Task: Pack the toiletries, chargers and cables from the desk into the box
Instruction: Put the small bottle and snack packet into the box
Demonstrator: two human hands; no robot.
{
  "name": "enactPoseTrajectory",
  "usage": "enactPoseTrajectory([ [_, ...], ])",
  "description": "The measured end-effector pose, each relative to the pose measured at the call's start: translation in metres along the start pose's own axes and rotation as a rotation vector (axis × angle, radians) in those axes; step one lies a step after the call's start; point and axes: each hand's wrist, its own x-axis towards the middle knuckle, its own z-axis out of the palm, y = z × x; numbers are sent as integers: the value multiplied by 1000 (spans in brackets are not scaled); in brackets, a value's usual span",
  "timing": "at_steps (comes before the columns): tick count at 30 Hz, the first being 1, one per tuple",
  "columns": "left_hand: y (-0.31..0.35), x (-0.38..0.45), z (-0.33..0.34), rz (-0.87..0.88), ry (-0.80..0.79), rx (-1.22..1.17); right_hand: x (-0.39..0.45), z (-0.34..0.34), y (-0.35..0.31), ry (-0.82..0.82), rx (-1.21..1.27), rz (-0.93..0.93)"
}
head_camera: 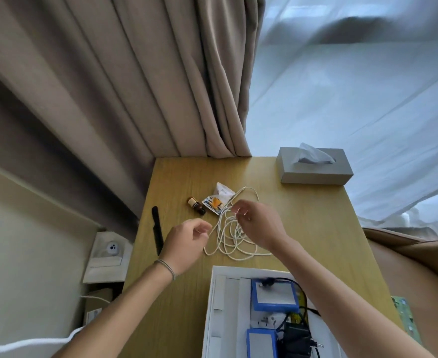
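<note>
- My right hand (258, 223) hangs above the middle of the wooden tabletop (303, 228), fingertips pinched together on a strand of the long white cable (234, 241), lifting part of it off the wood.
- My left hand (187, 241), a thin band at its wrist, has its fingers curled and pinches another stretch of the same cable just to the left of the tangle.
- The rest of the cable lies in loose loops on the tabletop between and below both hands; one thin loop reaches up towards the far side.
- I see the open white box (212, 306) at the near edge, just short of the cable loops. Inside lie two blue-framed flat packs (273, 295) and a black charger with dark cables (296, 337).
- A small brown glass bottle with a pale cap (196, 205) lies on its side left of the cable, touching a crumpled white sachet with an orange print (218, 200).
- A black comb (157, 229) lies near the left edge, well apart from the box.
- A grey tissue box (316, 166) stands at the far right corner, in front of the curtains.
</note>
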Motion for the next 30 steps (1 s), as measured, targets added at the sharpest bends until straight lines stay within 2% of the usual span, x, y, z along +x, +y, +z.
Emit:
enactPoseTrajectory([
  [10, -43, 67, -15, -78, 6, 76, 104, 47, -11, -67, -191, -52],
  [16, -61, 92, -13, -81, 4, 112, 156, 78, 3, -261, -481, -194],
  [23, -82, 103, -9, -88, -10, 152, 197, 101, 18, -494, -949, -317],
  [30, -99, 104, -1, -93, -22, 160, 209, 106, 34, -475, -930, -417],
])
